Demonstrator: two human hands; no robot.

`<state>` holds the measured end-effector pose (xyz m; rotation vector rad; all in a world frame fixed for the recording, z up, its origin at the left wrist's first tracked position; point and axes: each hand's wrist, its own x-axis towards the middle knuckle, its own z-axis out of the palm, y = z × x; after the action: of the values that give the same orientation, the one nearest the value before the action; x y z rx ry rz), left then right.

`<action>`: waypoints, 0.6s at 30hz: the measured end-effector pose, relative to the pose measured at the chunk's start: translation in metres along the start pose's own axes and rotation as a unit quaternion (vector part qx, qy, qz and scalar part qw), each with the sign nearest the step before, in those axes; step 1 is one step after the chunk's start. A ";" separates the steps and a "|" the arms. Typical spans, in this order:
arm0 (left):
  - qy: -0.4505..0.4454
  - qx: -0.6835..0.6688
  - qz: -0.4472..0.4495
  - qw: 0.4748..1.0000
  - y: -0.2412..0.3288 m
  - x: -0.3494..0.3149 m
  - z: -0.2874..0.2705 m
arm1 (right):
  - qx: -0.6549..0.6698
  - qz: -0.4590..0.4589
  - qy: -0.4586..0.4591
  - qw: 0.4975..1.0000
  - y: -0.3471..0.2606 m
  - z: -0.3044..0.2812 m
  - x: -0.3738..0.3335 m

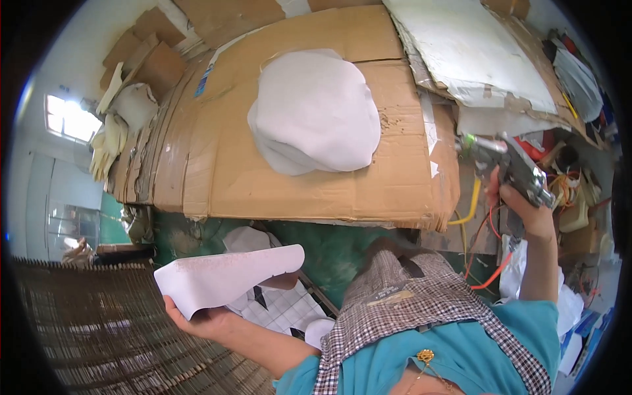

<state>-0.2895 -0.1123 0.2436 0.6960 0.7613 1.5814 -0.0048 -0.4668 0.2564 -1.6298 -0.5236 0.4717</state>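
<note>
Left hand [201,322], one: is pinching a white curved piece [230,266] at its broad left end, fingers closing from beneath. White curved piece: is hanging in the air before the person's left side, below the near edge of the cardboard-covered bench [217,174]; its long axis is running left to right, rising slightly, its narrow rounded end pointing toward the right hand's side — that end free of any grip. Right hand [526,205], one: is wrapping around a gun-shaped tool [522,172] beside the bench's right edge, well apart from the piece; whether a finger is pressing the trigger, cannot tell. Orange hose [495,275]: is curving below the tool. White pile [316,112], one: is resting on the bench, forward of and between both hands.
</note>
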 end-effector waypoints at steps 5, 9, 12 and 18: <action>-0.020 0.012 0.008 1.000 -0.002 0.002 0.001 | 0.016 -0.049 0.010 0.999 0.009 0.004 0.002; -0.043 0.007 -0.011 0.999 0.000 0.006 -0.003 | -0.004 -0.027 0.065 0.997 0.012 -0.007 -0.008; -0.038 0.005 -0.032 0.999 0.000 0.010 -0.005 | -0.024 -0.010 0.071 0.997 0.013 -0.019 -0.020; -0.041 -0.002 -0.050 0.998 -0.001 0.014 -0.001 | -0.013 -0.012 0.038 0.999 0.008 -0.028 -0.053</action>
<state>-0.2914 -0.0985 0.2423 0.7047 0.7211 1.4540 -0.0309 -0.5209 0.2523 -1.6576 -0.4929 0.3853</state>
